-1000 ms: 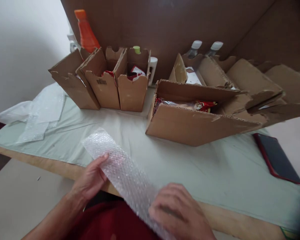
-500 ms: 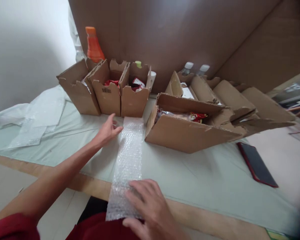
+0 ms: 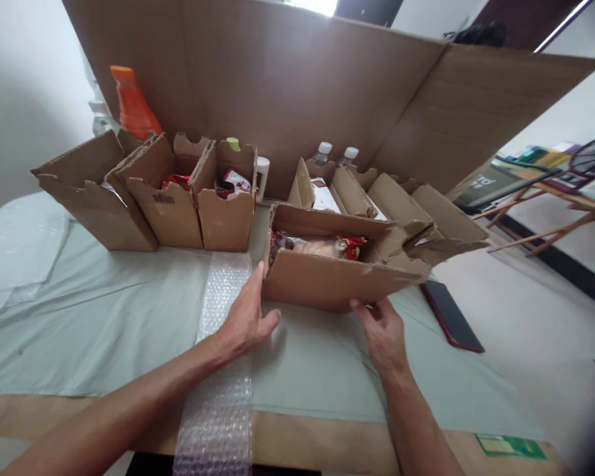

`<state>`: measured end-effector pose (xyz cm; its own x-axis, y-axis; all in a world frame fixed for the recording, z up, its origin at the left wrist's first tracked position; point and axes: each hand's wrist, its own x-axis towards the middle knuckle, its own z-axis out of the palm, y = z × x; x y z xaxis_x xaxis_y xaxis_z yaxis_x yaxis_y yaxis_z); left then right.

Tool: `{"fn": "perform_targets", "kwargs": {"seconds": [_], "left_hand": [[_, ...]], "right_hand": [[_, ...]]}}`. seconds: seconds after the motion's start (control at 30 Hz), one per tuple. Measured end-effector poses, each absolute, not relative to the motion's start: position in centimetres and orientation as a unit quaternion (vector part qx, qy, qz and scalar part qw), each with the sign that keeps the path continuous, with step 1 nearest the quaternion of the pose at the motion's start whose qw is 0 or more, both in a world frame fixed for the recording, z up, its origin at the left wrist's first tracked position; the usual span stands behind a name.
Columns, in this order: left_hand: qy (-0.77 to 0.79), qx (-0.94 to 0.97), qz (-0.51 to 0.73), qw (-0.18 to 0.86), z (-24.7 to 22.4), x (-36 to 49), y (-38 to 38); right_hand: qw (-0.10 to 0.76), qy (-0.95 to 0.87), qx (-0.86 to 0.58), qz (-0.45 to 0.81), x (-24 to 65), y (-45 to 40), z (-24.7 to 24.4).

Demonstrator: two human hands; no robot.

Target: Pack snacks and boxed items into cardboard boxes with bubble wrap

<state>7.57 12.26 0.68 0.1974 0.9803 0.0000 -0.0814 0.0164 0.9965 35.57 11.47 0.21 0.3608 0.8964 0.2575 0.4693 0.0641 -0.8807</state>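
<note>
A brown cardboard box (image 3: 322, 281), open on top, stands in front of me with packaged food (image 3: 320, 247) inside, some in red wrapping. My left hand (image 3: 245, 317) is at its left end, fingers stretched along the corner and thumb spread away from the front face. At the bottom front edge, toward the right, my right hand (image 3: 383, 330) grips the same box with its fingers bent; some fingertips are hidden. A long strip of bubble wrap (image 3: 223, 410) runs toward me beneath my left forearm.
Three upright cardboard boxes (image 3: 178, 218) stand at the back left, near an orange bottle (image 3: 136, 106). More tilted boxes (image 3: 401, 205) and bottles (image 3: 348, 155) are behind the front box. A phone (image 3: 453, 316) lies right; bubble wrap sheets (image 3: 20, 244) lie left.
Both hands have moved to the cardboard box. My right hand has left the near end of the bubble wrap strip, and my left hand has come over from beside it. The view has shifted.
</note>
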Motion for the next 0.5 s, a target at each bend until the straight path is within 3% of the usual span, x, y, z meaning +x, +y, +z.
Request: {"fn": "perform_targets", "kwargs": {"seconds": [0.27,0.4,0.5], "left_hand": [[0.424,0.662,0.407,0.465,0.9,10.0,12.4],[0.564,0.688,0.354,0.287,1.4,3.6,13.7],[0.691,0.656,0.246,0.179,1.5,-2.1,14.6]], "right_hand": [[0.502,-0.491,-0.693,0.163,39.5,9.1,-0.4],[0.473,-0.439,-0.754,0.123,39.4,5.7,-1.1],[0.425,-0.542,-0.716,0.112,36.5,2.7,-1.7]]}}
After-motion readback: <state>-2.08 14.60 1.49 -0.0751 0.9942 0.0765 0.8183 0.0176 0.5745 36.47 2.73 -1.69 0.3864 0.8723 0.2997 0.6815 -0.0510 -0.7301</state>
